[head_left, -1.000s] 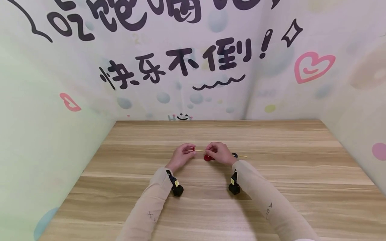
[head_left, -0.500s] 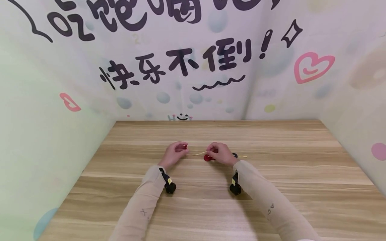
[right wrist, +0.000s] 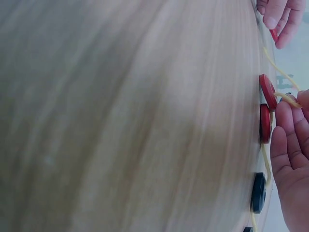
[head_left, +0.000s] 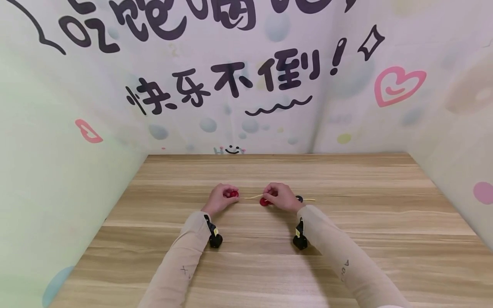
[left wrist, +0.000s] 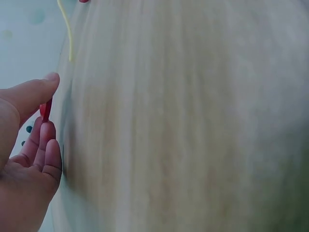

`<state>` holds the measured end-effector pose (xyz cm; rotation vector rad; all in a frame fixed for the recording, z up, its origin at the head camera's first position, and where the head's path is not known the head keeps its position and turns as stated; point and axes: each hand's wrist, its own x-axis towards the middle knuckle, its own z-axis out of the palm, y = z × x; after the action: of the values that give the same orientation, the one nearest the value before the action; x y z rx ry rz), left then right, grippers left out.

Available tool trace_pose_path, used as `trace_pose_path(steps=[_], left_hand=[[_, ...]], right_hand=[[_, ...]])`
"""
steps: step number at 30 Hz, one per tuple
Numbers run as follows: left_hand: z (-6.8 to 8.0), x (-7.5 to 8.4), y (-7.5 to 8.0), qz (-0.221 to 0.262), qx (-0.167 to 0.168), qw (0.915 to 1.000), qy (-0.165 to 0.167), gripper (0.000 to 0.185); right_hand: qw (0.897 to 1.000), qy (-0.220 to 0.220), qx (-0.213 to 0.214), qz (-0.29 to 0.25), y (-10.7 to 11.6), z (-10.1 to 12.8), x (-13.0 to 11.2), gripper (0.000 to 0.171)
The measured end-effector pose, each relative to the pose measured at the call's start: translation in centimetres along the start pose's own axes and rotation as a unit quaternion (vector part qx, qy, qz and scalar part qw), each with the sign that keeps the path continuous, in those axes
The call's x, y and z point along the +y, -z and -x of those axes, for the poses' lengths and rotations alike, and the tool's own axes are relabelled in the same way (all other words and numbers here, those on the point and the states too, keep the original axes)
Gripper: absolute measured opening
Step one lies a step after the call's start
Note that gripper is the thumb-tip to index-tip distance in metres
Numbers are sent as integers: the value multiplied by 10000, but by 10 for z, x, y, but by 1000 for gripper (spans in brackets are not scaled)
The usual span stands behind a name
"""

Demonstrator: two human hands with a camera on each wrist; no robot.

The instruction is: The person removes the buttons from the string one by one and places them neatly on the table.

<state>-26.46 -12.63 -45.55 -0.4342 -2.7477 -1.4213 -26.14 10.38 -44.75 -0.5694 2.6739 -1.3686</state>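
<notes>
My left hand (head_left: pixel 221 199) pinches a red button (head_left: pixel 233 193) between thumb and fingers, its round face showing in the head view and its thin edge in the left wrist view. My right hand (head_left: pixel 283 196) pinches a yellow string (head_left: pixel 254 197) near one end. That loose end points toward the left hand, with a gap between it and the held button. In the right wrist view, two red buttons (right wrist: pixel 265 123) are threaded on the string just below the right fingertips. Farther along it sits a dark button (right wrist: pixel 259 192).
The string's other end (head_left: pixel 309 199) lies to the right of the right hand on the wood-grain table (head_left: pixel 262 265). A printed wall cloth (head_left: pixel 185 132) rises at the table's back edge. Each wrist wears a small black camera (head_left: pixel 215 240).
My left hand has moved left, drawing the red button off the string's end, and has since turned its face into view. The right hand has stayed nearly still, holding the string.
</notes>
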Motion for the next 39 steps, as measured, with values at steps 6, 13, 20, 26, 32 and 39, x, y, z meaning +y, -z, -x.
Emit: trace_pose_path(steps=[6,13,20,26,32,39], left_hand=[[1,-4,-1,60,-51,9999,94,28],[-13,-27,-7,217,-208,9991,304,31],[-25,-63,-14,221,-296,9993,14,34],[-5,-5,0,89,-389,9967,700,35],[-2,7,-1,82,-251,9981,556,34],[-5,15,-14,328,68,9990,283,30]], right_hand=[[10000,13,2,56,-1,-1,2,4],[10000,-4,1,58,-1,-2,4,4],[10000,1,20,63,-1,-2,5,4],[9998,139,35,105,-3,-2,5,4],[9998,158,40,87,-4,-2,4,4],[9998,168,32,133,-5,-5,6,5]])
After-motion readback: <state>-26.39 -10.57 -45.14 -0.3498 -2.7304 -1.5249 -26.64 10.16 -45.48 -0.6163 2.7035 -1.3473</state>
